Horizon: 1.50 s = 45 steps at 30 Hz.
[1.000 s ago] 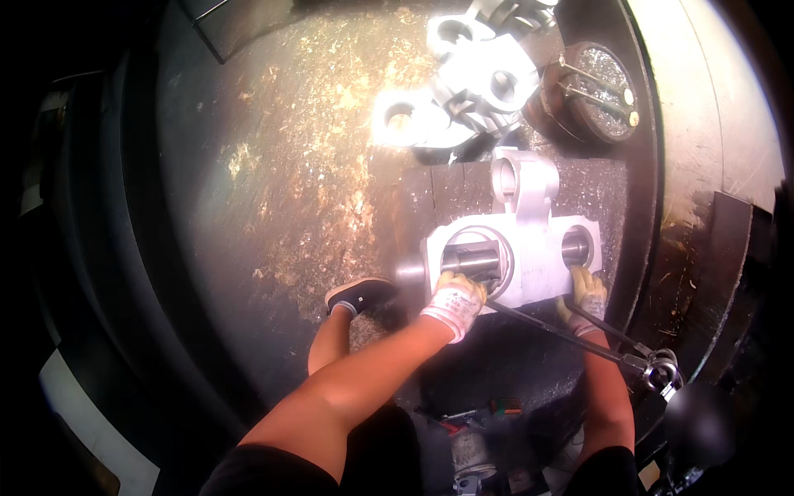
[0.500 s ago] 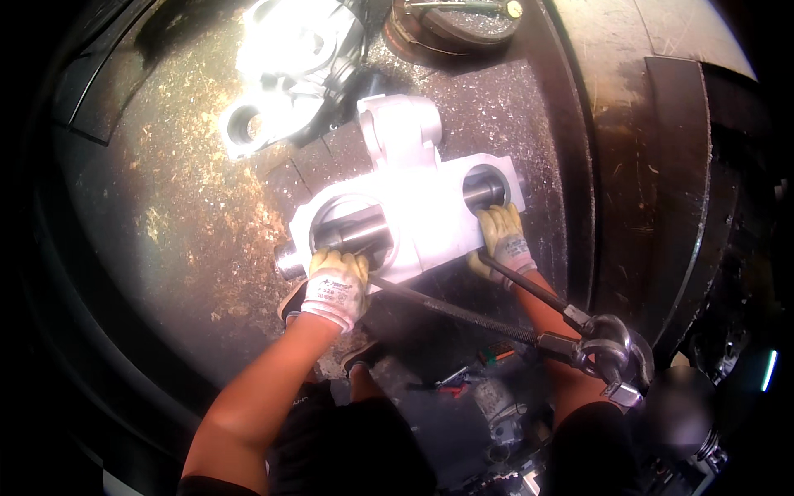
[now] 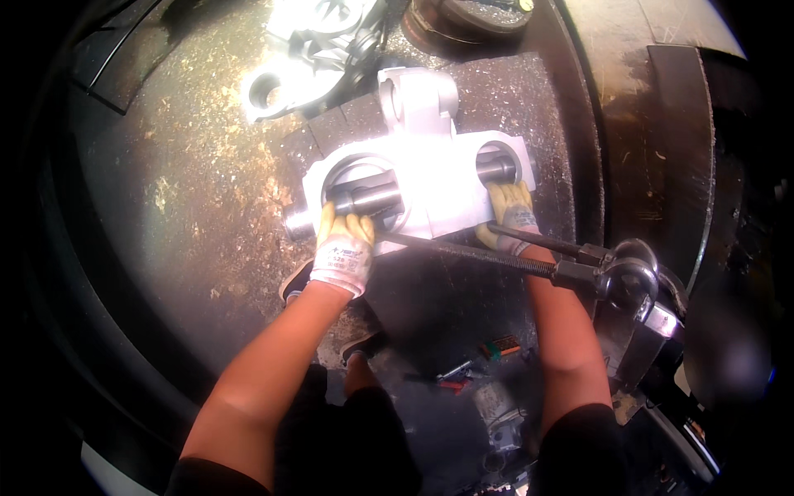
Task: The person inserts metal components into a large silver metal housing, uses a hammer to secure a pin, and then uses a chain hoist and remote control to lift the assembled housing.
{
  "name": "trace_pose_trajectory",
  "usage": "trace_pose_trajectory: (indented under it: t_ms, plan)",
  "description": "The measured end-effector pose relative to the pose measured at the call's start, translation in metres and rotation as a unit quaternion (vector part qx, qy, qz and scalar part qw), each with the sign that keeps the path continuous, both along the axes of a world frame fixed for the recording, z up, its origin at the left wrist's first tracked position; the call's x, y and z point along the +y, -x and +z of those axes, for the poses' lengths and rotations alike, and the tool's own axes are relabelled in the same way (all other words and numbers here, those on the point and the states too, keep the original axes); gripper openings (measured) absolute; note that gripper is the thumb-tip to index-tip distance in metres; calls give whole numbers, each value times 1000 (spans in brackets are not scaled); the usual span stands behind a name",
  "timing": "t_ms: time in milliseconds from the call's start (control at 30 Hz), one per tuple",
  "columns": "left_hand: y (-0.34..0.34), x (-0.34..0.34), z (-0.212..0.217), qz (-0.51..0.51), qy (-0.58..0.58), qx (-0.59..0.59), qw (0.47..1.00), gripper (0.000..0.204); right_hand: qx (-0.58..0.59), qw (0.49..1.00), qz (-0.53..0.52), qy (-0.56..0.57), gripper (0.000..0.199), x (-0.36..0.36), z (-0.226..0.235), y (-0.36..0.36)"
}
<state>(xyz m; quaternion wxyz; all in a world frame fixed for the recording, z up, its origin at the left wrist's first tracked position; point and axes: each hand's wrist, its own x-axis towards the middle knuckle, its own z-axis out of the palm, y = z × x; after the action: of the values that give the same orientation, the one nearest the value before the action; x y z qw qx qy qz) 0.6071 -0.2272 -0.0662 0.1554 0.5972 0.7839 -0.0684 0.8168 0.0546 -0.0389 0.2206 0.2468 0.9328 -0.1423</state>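
A large white metal casting (image 3: 445,182), with two round openings and a forked lug at its far side, lies in front of me under bright glare. A steel shaft (image 3: 376,197) shows through both openings; its end sticks out at the left. My left hand (image 3: 343,252), in a white and yellow work glove, curls its fingers over the near rim of the left opening. My right hand (image 3: 513,217), gloved alike, grips the near rim of the right opening. Both palms are hidden. Two metal rods (image 3: 471,253), one threaded, run from the casting's near side to a shackle (image 3: 633,277).
Another pale casting (image 3: 318,70) stands at the far left, beside a round rusty metal piece (image 3: 463,25). A dark steel ledge (image 3: 678,140) borders the right. Hand tools (image 3: 455,376) and small parts lie below, near my feet. The shackle and rods cross over my right forearm.
The casting has shifted slightly up and right in view, both hands still on it. The shackle has moved to the right and up. More of the shaft shows in the left opening.
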Motion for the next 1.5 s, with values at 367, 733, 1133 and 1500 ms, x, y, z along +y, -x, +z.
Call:
trace_pose_trajectory:
  t_ms: [367,733,1133,1500]
  plan:
    - [10,-11,37,-72,57,-54,994,17,-66,994,-86,-17,88,-71,2,-49]
    - [-21,-42,93,-176,203,-232,935,34,-167,957,-154,182,82,-159,82,-141]
    - [23,53,128,-210,308,-266,889,41,-204,877,-228,371,76,-107,137,-108]
    - [76,145,128,-165,297,-341,877,50,-68,796,-389,458,58,-13,155,-90]
